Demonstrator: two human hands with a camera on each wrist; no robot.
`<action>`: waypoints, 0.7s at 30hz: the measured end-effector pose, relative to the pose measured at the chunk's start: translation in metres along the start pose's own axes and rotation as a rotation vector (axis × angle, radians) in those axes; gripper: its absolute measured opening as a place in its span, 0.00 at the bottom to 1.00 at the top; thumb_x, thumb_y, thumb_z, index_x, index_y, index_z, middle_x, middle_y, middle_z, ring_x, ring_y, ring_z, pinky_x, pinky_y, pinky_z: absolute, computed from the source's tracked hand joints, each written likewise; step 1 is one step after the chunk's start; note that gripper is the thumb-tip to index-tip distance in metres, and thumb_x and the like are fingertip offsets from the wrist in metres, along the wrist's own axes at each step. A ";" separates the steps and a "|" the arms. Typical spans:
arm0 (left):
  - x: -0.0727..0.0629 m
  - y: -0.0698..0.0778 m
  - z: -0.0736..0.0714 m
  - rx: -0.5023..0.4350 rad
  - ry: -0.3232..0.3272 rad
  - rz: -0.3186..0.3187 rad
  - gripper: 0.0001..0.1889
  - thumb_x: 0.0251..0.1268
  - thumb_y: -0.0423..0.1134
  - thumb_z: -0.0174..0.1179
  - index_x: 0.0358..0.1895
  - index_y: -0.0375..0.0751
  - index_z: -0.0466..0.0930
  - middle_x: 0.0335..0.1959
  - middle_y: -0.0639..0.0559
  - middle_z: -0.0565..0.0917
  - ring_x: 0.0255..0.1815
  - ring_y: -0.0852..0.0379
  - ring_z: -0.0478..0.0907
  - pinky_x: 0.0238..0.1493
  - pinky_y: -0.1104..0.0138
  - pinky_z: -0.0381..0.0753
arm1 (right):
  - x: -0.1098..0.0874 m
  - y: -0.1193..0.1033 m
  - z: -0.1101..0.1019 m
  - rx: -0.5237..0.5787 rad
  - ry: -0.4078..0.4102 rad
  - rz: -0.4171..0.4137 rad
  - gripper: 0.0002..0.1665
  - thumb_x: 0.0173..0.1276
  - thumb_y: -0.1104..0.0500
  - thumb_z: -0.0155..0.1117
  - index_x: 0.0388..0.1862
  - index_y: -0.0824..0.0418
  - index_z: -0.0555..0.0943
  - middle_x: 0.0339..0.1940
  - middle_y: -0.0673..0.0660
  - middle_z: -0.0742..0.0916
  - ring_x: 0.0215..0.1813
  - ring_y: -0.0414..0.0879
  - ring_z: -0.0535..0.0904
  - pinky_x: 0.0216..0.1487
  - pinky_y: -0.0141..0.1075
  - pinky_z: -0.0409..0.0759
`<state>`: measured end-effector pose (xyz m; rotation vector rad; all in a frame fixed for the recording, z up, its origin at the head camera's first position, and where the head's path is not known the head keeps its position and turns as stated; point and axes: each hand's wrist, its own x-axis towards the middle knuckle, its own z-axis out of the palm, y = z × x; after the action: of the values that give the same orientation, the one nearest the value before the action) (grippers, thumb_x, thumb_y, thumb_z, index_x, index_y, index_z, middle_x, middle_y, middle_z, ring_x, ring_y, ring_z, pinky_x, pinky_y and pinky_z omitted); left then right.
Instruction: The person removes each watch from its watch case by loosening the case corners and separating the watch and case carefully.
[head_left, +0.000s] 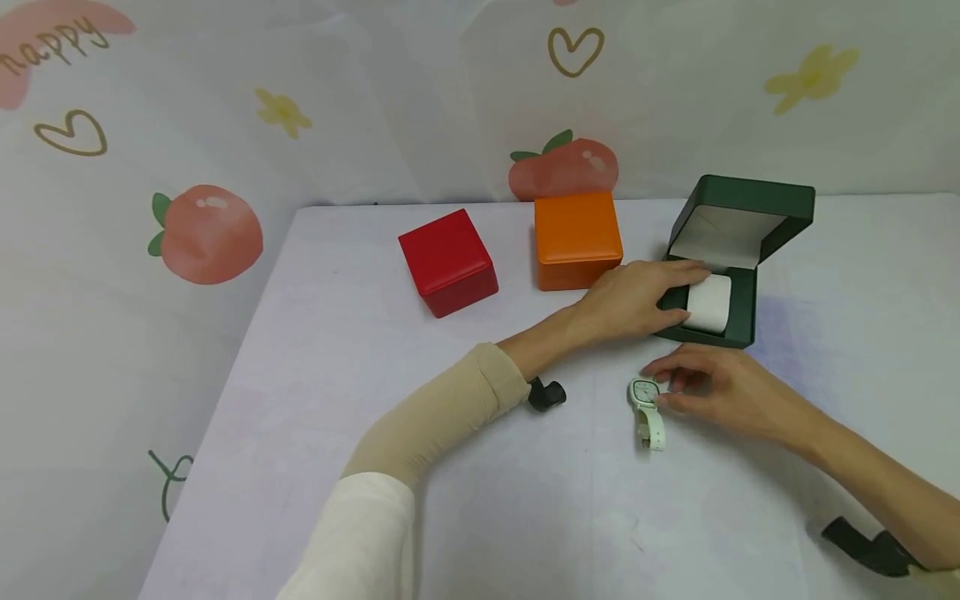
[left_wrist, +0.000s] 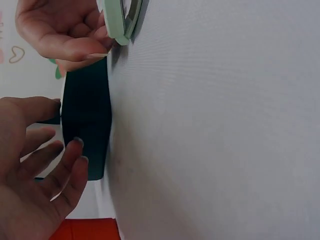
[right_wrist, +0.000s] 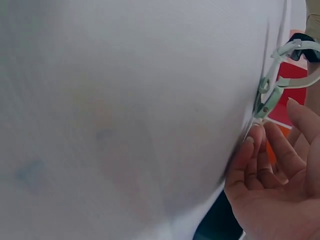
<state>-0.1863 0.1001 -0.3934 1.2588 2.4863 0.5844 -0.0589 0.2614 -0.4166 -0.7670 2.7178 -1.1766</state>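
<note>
Pale tabletop (head_left: 510, 508) holds the watch (head_left: 645, 392) at the fingers of the right hand (head_left: 720, 387), gripped or not I cannot tell, while over the green box (head_left: 744, 308) the left hand (head_left: 636, 298), unclenched, meets the cushion (head_left: 711, 304), probably best lifted straight up.

Left hand (head_left: 639, 297) beyond right hand (head_left: 722, 390)

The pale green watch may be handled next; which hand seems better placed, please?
Probably the right hand: it is right beside the watch, while the left hand is over at the white cushion in the green box.
</note>
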 end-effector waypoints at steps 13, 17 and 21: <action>-0.027 -0.012 -0.013 -0.196 0.018 0.010 0.26 0.70 0.43 0.62 0.70 0.52 0.72 0.66 0.62 0.76 0.44 0.69 0.78 0.40 0.80 0.74 | 0.008 -0.010 -0.018 0.037 -0.020 -0.020 0.21 0.57 0.68 0.75 0.49 0.53 0.84 0.36 0.40 0.85 0.36 0.34 0.79 0.35 0.26 0.78; -0.038 -0.012 -0.018 -0.276 0.069 0.036 0.24 0.70 0.41 0.62 0.68 0.50 0.75 0.56 0.60 0.82 0.47 0.67 0.79 0.40 0.79 0.77 | 0.012 -0.015 -0.026 0.031 -0.038 -0.059 0.23 0.56 0.66 0.76 0.51 0.52 0.84 0.39 0.42 0.86 0.37 0.34 0.79 0.35 0.26 0.78; -0.048 -0.011 -0.023 -0.308 0.108 0.073 0.23 0.69 0.39 0.62 0.66 0.46 0.76 0.57 0.57 0.82 0.47 0.67 0.79 0.45 0.80 0.77 | 0.018 -0.017 -0.033 -0.013 -0.037 -0.111 0.26 0.54 0.65 0.78 0.52 0.49 0.84 0.40 0.42 0.85 0.37 0.33 0.78 0.37 0.25 0.77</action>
<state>-0.1769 0.0500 -0.3748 1.2274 2.3242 1.0336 -0.0763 0.2652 -0.3796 -0.9433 2.6871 -1.1544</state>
